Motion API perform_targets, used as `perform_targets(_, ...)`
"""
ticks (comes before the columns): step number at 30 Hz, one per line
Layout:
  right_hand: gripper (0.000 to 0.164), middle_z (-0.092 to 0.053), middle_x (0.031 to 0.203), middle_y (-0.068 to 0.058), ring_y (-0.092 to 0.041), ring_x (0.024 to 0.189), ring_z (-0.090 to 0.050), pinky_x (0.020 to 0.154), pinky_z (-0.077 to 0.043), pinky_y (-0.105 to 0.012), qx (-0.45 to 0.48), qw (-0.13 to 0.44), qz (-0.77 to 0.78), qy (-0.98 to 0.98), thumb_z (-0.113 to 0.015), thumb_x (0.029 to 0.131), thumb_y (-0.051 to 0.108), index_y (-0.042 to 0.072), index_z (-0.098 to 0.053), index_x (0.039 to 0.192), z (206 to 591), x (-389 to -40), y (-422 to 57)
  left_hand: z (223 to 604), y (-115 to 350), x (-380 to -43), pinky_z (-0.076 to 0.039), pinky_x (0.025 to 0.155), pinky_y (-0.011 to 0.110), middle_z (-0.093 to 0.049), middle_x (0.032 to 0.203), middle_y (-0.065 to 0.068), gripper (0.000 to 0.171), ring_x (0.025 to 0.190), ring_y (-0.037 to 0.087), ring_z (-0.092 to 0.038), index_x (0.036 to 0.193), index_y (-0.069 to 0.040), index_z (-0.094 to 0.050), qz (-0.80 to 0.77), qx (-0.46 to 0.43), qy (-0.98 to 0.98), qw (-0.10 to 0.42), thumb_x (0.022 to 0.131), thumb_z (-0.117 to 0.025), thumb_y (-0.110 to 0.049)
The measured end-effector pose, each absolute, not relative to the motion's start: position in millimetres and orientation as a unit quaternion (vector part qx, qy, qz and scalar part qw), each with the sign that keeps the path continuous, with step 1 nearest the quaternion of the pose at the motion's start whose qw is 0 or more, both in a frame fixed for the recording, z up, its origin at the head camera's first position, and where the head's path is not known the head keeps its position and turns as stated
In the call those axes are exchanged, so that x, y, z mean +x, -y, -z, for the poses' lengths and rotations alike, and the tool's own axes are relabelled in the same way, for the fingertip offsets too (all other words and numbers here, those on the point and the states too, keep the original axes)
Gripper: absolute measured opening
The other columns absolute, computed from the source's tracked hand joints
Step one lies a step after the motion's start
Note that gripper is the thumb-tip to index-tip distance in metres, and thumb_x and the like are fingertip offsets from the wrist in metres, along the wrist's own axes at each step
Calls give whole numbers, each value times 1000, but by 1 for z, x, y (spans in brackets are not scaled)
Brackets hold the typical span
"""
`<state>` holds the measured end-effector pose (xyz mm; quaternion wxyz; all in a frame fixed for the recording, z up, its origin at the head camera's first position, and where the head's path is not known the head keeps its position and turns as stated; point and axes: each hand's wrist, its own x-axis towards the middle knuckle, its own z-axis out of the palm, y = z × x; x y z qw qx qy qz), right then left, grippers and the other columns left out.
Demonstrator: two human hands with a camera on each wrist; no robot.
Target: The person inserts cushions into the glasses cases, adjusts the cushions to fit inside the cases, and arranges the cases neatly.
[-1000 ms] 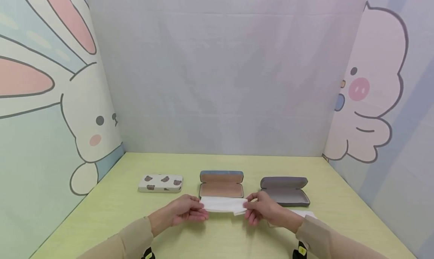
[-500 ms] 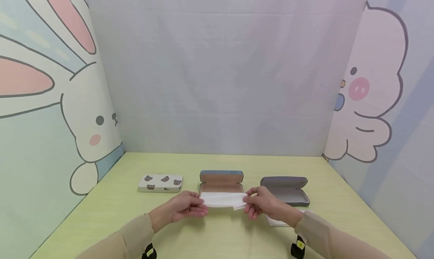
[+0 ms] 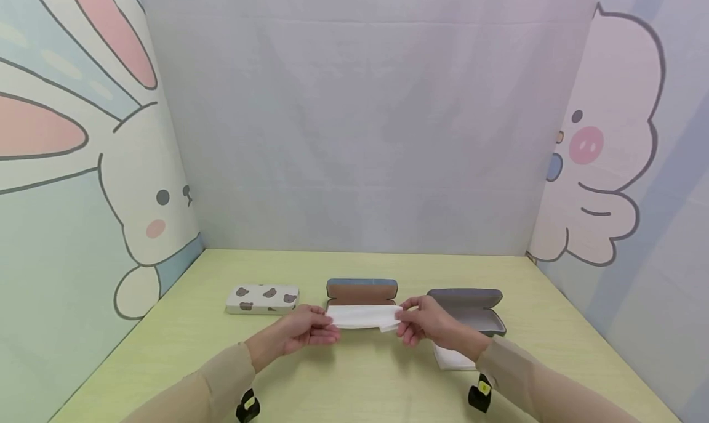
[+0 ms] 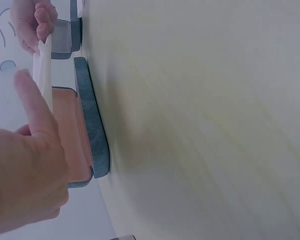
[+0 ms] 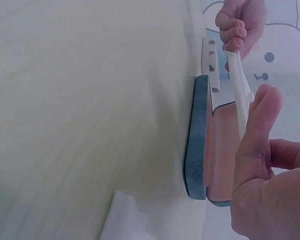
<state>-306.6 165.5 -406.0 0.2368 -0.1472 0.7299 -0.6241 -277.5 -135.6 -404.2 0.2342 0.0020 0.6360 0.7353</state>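
Observation:
A folded strip of white cloth or tissue point(image 3: 362, 316) is stretched level between both hands, above the table. The left hand point(image 3: 304, 330) pinches its left end between thumb and fingers; the right hand point(image 3: 425, 323) pinches its right end, where a small flap hangs down. Just behind the strip stands a blue glasses case point(image 3: 362, 286) with its lid up and a pinkish-tan lining, its lower part mostly covered by the strip in the head view. In the left wrist view the same blue case point(image 4: 92, 120) lies beyond the left hand point(image 4: 30, 165).
To the left lies a closed white case with brown bear prints point(image 3: 263, 300). An open grey glasses case point(image 3: 471, 306) stands at the right. Another folded white piece point(image 3: 454, 358) lies on the table point(image 3: 354, 392) under the right forearm. Printed cloth walls surround the table.
Both hands have moved forward and away from the body with the white strip, toward the open blue case. The cases have not moved.

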Motion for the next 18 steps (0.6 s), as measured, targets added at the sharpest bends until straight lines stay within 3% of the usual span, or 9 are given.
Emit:
perform_targets(6,30,-67,64,-3,-8,48,-59,48,-54,-22,-140,229,627,-731,-58,96,13,-9,-45,112,407,-315,-162,405,135,-286,-62,73,30,-73,78,13,10,72,18,-73,102,2,-43,-737,-2,-638,225,96,-50,-1)
perform_targets(14,28,-65,63,-1,-6,48,-58,48,-53,-21,-133,220,631,-732,-57,96,11,-9,-44,110,409,-324,-157,407,136,-296,-62,73,32,-73,79,14,39,72,20,-73,131,10,-31,-739,-20,-641,208,97,-49,0)
perform_targets(18,30,-65,63,-1,-6,48,-58,47,-53,-20,-122,219,632,-734,-57,96,11,-9,-42,112,412,-328,-154,410,137,-301,-62,72,31,-73,78,15,36,71,19,-73,128,9,-32,-738,-25,-643,201,97,-48,1)
